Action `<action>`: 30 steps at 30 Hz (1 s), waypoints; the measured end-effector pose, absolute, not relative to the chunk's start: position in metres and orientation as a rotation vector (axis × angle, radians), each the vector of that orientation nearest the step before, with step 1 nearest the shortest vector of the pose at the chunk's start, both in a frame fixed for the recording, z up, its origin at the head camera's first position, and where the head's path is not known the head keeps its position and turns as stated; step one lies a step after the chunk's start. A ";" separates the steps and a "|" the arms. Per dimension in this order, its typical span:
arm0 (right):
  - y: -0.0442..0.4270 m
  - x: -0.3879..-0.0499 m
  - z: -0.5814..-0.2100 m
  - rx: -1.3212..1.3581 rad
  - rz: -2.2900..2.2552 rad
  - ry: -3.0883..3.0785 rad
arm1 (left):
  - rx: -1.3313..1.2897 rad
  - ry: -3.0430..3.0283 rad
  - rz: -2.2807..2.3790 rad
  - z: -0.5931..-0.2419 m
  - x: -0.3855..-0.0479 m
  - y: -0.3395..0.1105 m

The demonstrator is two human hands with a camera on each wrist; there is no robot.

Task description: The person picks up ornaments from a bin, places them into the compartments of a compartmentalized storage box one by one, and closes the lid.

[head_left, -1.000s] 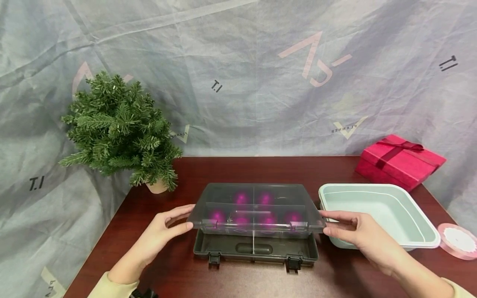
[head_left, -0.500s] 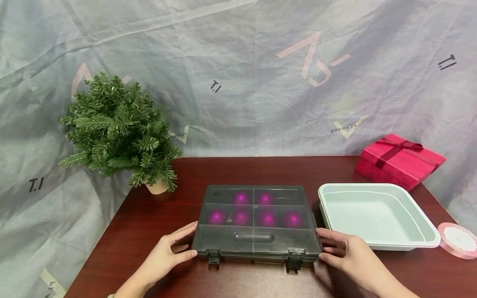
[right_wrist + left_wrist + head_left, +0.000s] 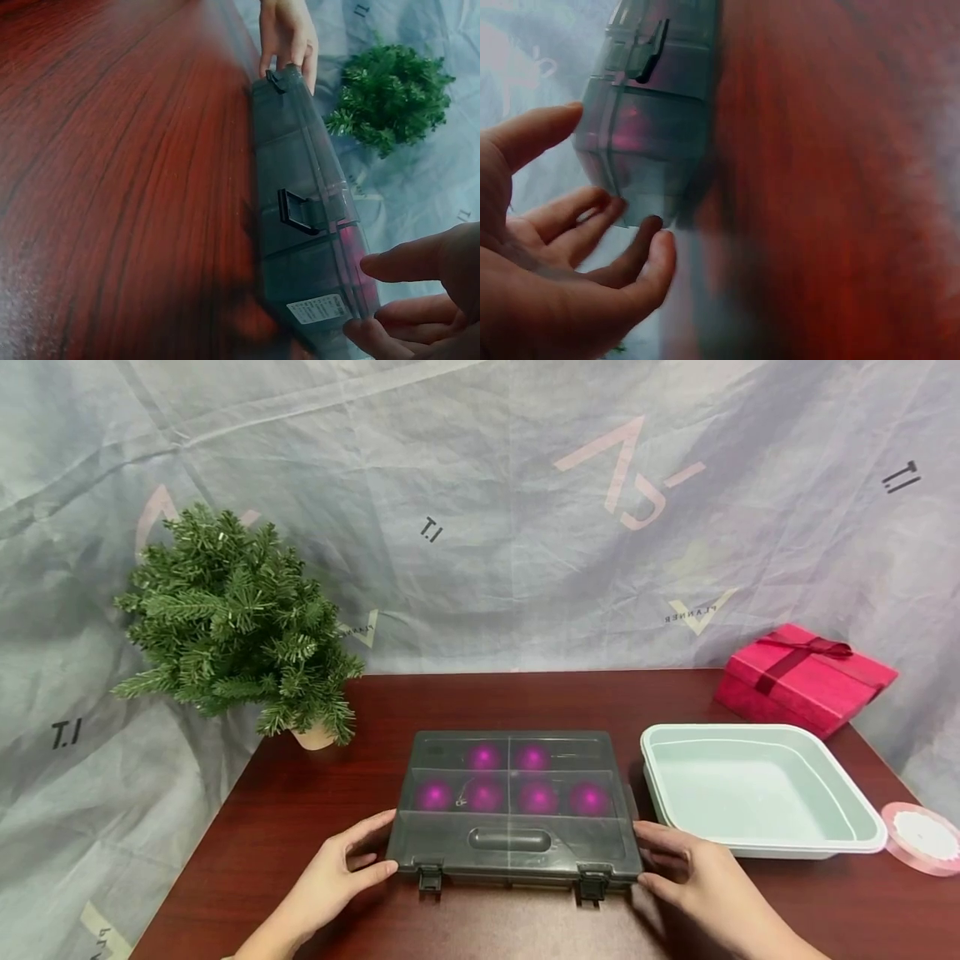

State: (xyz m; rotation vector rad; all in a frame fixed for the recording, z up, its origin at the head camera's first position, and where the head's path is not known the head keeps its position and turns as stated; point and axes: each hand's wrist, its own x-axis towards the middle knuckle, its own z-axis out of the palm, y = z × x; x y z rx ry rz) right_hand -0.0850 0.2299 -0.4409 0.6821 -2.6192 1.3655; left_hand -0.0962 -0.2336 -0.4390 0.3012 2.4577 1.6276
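A smoky see-through plastic storage box (image 3: 450, 843) lies on the table with its lid down. Several magenta balls (image 3: 538, 797) show through the lid, in the divided compartments. Two black latches (image 3: 591, 885) hang unfastened at the front edge. My left hand (image 3: 326, 878) holds the box's left front corner, thumb at the lid edge and fingers along the side. At the opposite corner, my right hand (image 3: 701, 885) grips in the same way. In the right wrist view, a white label (image 3: 316, 308) marks the box's side near my right fingertips (image 3: 367, 264).
Right of the box stands a pale green basin (image 3: 757, 789). Behind it is a red gift box (image 3: 806, 681) with a dark bow; a pink ribbon roll (image 3: 922, 839) sits at the right edge. A small potted fir tree (image 3: 240, 618) stands at the back left.
The lid has swung down from partly raised onto the box base. Both hands came down and nearer with it; over the last half second they have stayed almost still.
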 end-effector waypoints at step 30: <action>0.249 -0.083 -0.472 0.504 3.594 -1.952 | 1.651 2.737 0.256 -0.420 -0.105 -0.067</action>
